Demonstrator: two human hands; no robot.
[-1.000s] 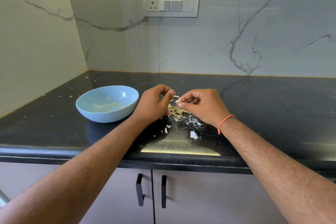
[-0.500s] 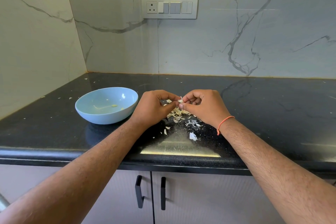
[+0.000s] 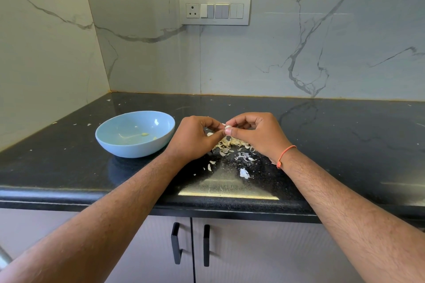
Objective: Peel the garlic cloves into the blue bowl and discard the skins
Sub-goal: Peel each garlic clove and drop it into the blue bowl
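Garlic clove (image 3: 227,127) pinched between left hand (image 3: 195,138), right hand (image 3: 255,132) (above skins (image 3: 232,145)).

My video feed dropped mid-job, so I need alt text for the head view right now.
Both hands meet above a black countertop, the left hand and right hand pinching one small garlic clove between their fingertips. Loose garlic skins lie scattered beneath them, and a blue bowl sits to the left.

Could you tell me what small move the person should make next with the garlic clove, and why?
Probably pull the loosened skin off the garlic clove. Both the left hand and the right hand pinch it above the pile of skins, and a flap of skin seems to stick up. The blue bowl sits just left, ready for the peeled clove.
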